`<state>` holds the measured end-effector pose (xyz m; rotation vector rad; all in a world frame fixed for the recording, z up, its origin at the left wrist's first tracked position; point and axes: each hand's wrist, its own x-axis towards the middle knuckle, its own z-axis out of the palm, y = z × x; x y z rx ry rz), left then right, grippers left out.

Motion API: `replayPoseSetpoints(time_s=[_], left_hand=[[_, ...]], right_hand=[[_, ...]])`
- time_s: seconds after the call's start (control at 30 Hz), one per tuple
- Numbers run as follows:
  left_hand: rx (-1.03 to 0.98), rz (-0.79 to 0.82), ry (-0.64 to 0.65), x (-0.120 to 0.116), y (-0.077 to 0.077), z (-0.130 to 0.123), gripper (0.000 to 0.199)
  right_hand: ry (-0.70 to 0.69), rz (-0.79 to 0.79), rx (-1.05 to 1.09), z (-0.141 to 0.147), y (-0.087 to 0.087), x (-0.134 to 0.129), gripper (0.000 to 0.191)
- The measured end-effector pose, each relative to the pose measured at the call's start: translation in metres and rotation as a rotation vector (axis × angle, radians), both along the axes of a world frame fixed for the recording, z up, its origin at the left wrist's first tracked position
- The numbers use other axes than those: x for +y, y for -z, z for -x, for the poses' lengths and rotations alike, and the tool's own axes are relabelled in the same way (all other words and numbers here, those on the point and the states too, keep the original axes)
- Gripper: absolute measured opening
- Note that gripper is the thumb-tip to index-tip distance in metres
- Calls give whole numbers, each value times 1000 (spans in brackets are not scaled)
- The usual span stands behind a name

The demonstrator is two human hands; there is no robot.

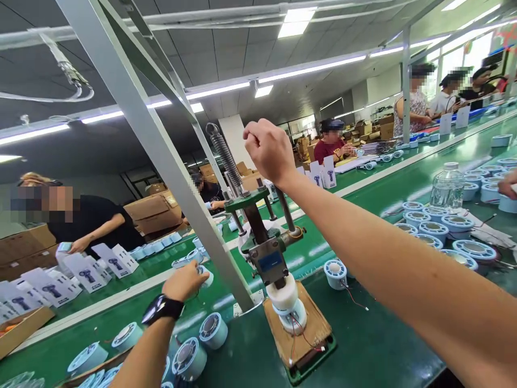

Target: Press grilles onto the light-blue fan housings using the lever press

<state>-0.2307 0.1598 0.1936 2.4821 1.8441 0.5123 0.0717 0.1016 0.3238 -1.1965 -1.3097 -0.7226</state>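
Observation:
My right hand (269,148) is raised over the hand press (269,258), its fingers curled in a fist; a lever handle, if it is in the fist, is hidden. The press's white pusher (281,293) rests on a light blue round part (293,318) with red and black wires, on a wooden block (313,320). At the left, my left hand (186,281) with a black watch has its fingertips on a light blue part (207,276) over the green belt.
Light blue round parts (213,330) stand near the left arm, and many more (432,229) at the right beside a clear bottle (447,186). A slanted metal post (161,145) rises left of the press. White boxes (86,272) and several people are across the belt.

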Motion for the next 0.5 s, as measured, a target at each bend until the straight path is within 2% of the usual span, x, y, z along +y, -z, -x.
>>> replayPoseSetpoints(time_s=[0.1, 0.2, 0.27, 0.3, 0.33, 0.4, 0.47, 0.5], left_hand=[[323, 89, 80, -57, 12, 4, 33], [447, 181, 138, -122, 46, -15, 29], [458, 204, 120, -150, 73, -29, 37], [445, 202, 103, -157, 84, -33, 41], [424, 189, 84, -162, 90, -32, 45], [370, 138, 36, -164, 91, -18, 47], [326, 67, -37, -158, 77, 15, 43], [312, 30, -88, -151, 68, 37, 41]], right_hand=[[7, 59, 26, 3, 0, 0, 29], [-81, 100, 58, 4, -1, -8, 30], [-138, 138, 66, 4, 8, -23, 32], [-171, 150, 54, 5, 18, -34, 37], [-210, 149, 41, 6, 34, -48, 42], [-312, 100, 61, 10, 83, -79, 53], [-419, 22, 306, 18, 149, -107, 56], [-437, 15, 409, 24, 184, -116, 64]])
